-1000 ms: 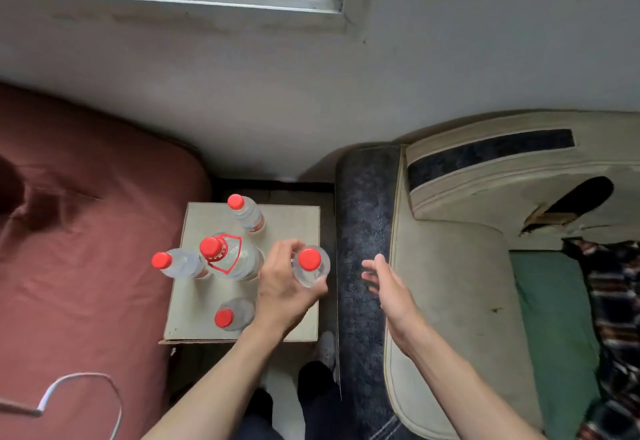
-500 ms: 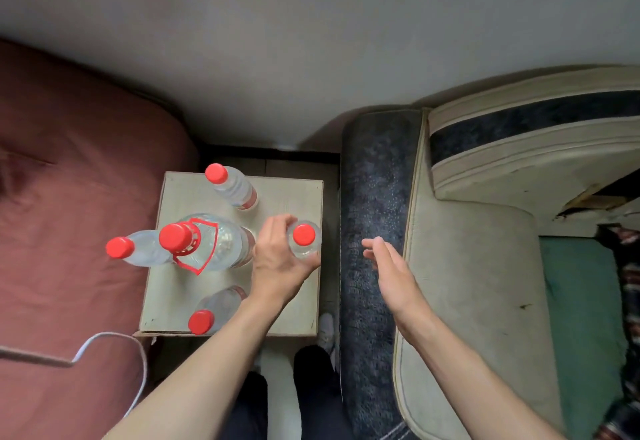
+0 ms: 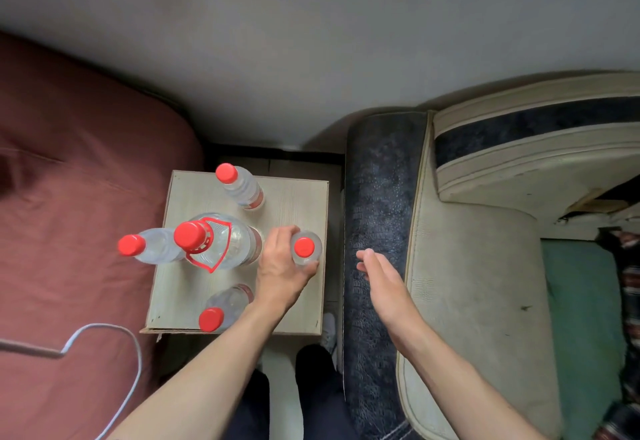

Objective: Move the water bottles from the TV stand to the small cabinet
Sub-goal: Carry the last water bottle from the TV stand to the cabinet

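A small pale wooden cabinet [image 3: 294,204] stands between a bed and a sofa. On its top stand several clear water bottles with red caps: one at the back [image 3: 242,187], one at the left edge [image 3: 152,246], a large one with a red handle [image 3: 221,242] in the middle, and one at the front [image 3: 225,304]. My left hand [image 3: 280,271] grips a small bottle [image 3: 306,249] upright near the cabinet's right edge. My right hand [image 3: 381,276] hovers with straight fingers over the sofa arm and holds nothing.
A bed with a reddish-brown cover [image 3: 69,197] lies to the left, with a white cable [image 3: 114,332] on it. A dark and cream sofa [image 3: 467,283] fills the right, its dark arm [image 3: 377,197] close to the cabinet. A grey wall [image 3: 311,41] is behind.
My left hand has lowered the small bottle closer to the cabinet top near its right edge. The view tilted down, so the window left the frame. My right hand has barely moved.
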Demonstrator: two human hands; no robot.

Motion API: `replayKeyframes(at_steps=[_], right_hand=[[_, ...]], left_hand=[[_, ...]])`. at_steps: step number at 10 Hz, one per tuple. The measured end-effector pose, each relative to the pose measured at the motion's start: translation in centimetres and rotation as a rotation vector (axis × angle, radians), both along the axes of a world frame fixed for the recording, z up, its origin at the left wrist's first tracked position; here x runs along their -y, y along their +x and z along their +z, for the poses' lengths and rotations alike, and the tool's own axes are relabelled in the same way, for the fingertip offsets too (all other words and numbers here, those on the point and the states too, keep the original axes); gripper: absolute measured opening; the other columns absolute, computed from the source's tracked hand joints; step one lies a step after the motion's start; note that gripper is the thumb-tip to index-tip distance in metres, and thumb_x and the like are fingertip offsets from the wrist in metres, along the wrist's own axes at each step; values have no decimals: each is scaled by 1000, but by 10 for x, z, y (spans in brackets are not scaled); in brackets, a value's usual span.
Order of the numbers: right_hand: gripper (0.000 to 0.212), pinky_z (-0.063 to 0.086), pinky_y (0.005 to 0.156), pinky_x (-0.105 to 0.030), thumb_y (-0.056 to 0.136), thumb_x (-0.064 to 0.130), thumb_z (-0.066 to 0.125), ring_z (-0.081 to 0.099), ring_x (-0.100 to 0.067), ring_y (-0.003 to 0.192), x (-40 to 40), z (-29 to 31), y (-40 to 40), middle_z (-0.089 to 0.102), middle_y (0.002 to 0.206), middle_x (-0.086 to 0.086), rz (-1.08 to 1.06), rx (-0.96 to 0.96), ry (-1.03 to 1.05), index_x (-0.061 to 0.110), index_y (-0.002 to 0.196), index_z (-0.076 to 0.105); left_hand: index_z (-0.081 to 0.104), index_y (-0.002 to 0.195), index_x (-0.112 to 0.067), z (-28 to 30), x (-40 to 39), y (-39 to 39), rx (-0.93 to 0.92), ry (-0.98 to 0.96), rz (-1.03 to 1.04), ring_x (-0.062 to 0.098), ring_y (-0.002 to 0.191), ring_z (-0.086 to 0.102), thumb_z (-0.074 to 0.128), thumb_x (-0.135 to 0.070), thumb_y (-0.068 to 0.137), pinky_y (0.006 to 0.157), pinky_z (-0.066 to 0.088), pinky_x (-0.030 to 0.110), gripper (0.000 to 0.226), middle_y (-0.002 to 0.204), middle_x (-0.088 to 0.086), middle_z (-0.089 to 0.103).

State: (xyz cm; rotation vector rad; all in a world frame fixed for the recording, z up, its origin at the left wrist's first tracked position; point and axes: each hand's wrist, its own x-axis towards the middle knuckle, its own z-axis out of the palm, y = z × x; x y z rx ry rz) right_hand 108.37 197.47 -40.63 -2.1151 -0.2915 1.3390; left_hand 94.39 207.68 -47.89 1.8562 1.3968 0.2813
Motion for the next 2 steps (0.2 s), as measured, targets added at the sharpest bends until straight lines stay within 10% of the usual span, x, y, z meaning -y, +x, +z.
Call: replayKeyframes(at_steps=[2], right_hand=[[70,35,113,-42,81,70,33,50,-14,127,-5,24,-5,58,132,7,21,6,16,30,134,55]], left_hand=[[53,131,-15,23,-2,-5,-44,75,-116,24,115,56,86,-37,70,96,47,36,73,123,4,60]])
